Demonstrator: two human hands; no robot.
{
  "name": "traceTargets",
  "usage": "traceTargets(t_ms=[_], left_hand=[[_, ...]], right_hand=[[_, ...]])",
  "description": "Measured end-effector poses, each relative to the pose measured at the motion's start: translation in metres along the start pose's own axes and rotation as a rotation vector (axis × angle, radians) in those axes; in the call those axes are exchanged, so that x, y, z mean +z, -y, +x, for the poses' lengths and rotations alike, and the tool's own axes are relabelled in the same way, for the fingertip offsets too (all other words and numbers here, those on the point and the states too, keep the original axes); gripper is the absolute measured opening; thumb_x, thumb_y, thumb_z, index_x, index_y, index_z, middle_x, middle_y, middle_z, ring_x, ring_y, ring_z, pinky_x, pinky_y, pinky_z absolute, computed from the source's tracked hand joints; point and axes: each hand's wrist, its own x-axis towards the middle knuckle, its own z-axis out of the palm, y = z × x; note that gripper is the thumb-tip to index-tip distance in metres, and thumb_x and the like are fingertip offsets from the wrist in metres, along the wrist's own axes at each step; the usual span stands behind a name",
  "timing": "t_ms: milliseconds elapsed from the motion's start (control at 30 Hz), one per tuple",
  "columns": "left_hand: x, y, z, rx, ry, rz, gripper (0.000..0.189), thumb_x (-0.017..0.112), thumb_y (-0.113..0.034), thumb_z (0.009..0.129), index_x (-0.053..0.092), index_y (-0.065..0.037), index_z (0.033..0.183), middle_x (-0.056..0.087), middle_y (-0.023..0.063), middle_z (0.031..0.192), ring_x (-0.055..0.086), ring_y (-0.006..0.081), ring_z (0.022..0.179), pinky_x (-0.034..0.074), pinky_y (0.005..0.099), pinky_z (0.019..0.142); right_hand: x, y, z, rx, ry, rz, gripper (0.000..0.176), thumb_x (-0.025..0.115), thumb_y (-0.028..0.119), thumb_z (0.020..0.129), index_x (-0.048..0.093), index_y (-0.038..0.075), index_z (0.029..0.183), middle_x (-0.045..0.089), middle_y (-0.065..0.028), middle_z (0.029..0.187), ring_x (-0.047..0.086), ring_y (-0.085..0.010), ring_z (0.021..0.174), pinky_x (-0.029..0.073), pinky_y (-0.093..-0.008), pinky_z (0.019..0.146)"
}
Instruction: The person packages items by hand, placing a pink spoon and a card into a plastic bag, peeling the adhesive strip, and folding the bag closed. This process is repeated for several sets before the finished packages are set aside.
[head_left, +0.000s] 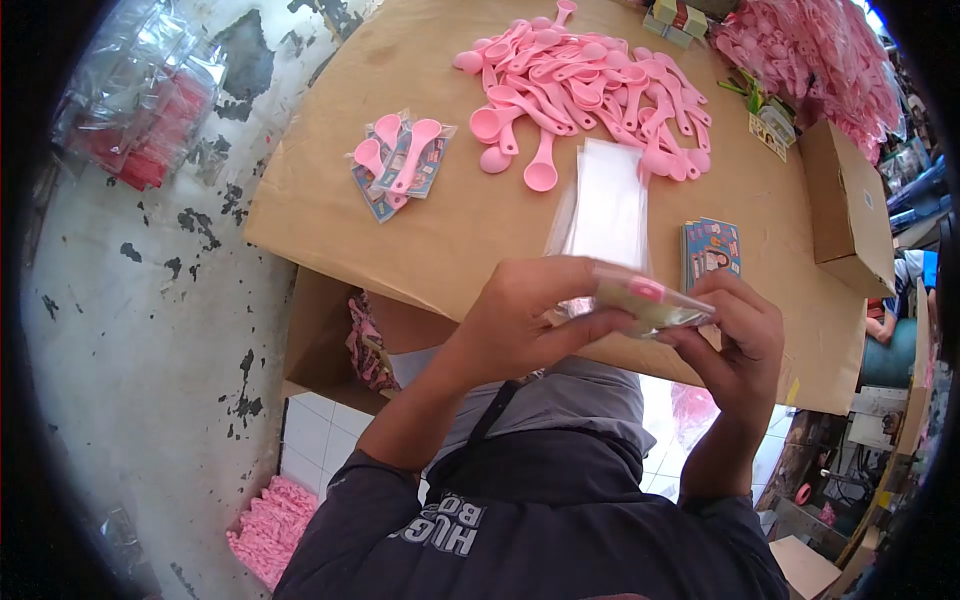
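Between my two hands, over the table's near edge, is a clear plastic packet [650, 302] with something pink inside; the rest of its contents is blurred. My left hand [535, 312] pinches one end of it between thumb and fingers. At the other end, my right hand [738, 338] grips the packet with bent fingers. Just beyond the hands lies a stack of clear plastic sleeves [612, 200]. A small pile of blue printed cards [712, 248] sits past my right hand. Farther off, loose pink measuring spoons [590, 75] form a heap.
Several bagged spoons with cards [400, 160] lie at the table's left. On the right stands a cardboard box [845, 205], with a big bag of pink spoons [800, 60] behind it. Pink pieces [272, 530] are piled on the floor. Another person's arm [882, 325] shows far right.
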Motion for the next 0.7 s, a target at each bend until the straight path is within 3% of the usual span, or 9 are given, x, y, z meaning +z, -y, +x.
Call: traceTargets(t_ms=[133,167,300,367,400,467,500,567,700], left_hand=[[-0.021,0.007,0.004,0.071,-0.020,0.052,0.024,0.073,-0.002,0.091,0.071,0.002,0.114,0.076,0.0150,0.112,0.074,0.0291,0.106,0.057,0.0352,0.092],[-0.034,0.009,0.005,0.204,-0.091,0.116,0.033,0.074,0.002,0.088,0.070,0.000,0.121,0.076,0.0112,0.111,0.073,0.0287,0.106,0.057,0.0363,0.094],[-0.090,0.002,0.005,0.087,-0.362,0.510,0.033,0.065,0.008,0.091,0.067,0.000,0.123,0.073,0.0150,0.121,0.068,0.0322,0.120,0.052,0.0391,0.102],[-0.124,0.011,-0.006,-0.057,-0.262,0.711,0.034,0.063,0.007,0.092,0.066,0.000,0.125,0.071,0.0164,0.125,0.065,0.0328,0.124,0.050,0.0392,0.105],[-0.132,0.014,-0.006,-0.207,-0.165,0.924,0.036,0.062,0.007,0.093,0.065,-0.001,0.128,0.069,0.0177,0.129,0.062,0.0334,0.128,0.048,0.0392,0.107],[-0.132,0.017,-0.011,-0.206,-0.122,0.879,0.036,0.061,0.005,0.094,0.064,-0.001,0.130,0.066,0.0184,0.132,0.061,0.0338,0.129,0.047,0.0392,0.107],[-0.130,0.019,-0.016,-0.217,-0.090,0.840,0.037,0.060,0.003,0.095,0.064,-0.002,0.132,0.064,0.0191,0.135,0.059,0.0342,0.130,0.046,0.0392,0.107],[-0.119,0.027,-0.023,-0.272,-0.090,0.833,0.035,0.061,-0.001,0.097,0.064,-0.002,0.132,0.065,0.0191,0.134,0.061,0.0337,0.127,0.047,0.0393,0.106],[-0.134,0.041,-0.022,-0.356,-0.188,0.824,0.031,0.062,-0.010,0.100,0.065,-0.002,0.130,0.068,0.0184,0.129,0.064,0.0320,0.122,0.048,0.0393,0.105]], right_hand=[[-0.014,-0.001,0.000,0.023,-0.095,0.100,0.010,0.081,0.002,0.080,0.073,-0.002,0.085,0.065,-0.0066,0.079,0.062,-0.0178,0.069,0.046,-0.0295,0.061],[-0.030,-0.013,-0.008,-0.077,-0.077,0.272,0.012,0.079,0.003,0.084,0.073,-0.002,0.093,0.066,-0.0065,0.079,0.062,-0.0176,0.069,0.046,-0.0290,0.061],[-0.084,-0.043,-0.016,-0.269,-0.093,0.811,0.026,0.071,0.008,0.095,0.068,-0.004,0.118,0.071,-0.0093,0.092,0.068,-0.0189,0.082,0.052,-0.0281,0.072],[-0.091,-0.053,-0.002,0.230,-0.624,-0.039,0.031,0.067,0.013,0.099,0.064,0.000,0.127,0.073,-0.0100,0.107,0.069,-0.0199,0.100,0.052,-0.0295,0.086],[-0.093,-0.059,-0.003,0.231,-0.633,-0.045,0.031,0.067,0.013,0.099,0.064,0.000,0.127,0.073,-0.0100,0.107,0.069,-0.0199,0.100,0.052,-0.0295,0.086],[-0.090,-0.076,-0.009,-0.039,-0.843,-1.163,0.027,0.066,0.017,0.101,0.066,0.002,0.124,0.072,-0.0078,0.119,0.067,-0.0201,0.112,0.050,-0.0316,0.095],[-0.084,-0.082,-0.012,-0.034,-0.833,-1.167,0.027,0.066,0.017,0.101,0.066,0.002,0.124,0.072,-0.0078,0.119,0.067,-0.0201,0.112,0.050,-0.0316,0.095],[-0.062,-0.082,-0.029,0.215,-0.676,-0.564,0.028,0.067,0.017,0.100,0.066,0.004,0.125,0.072,-0.0077,0.119,0.068,-0.0207,0.106,0.051,-0.0334,0.090],[-0.037,-0.081,-0.024,0.448,-0.469,-0.426,0.036,0.076,0.026,0.094,0.065,0.002,0.119,0.068,-0.0091,0.093,0.063,-0.0171,0.079,0.050,-0.0316,0.070]])
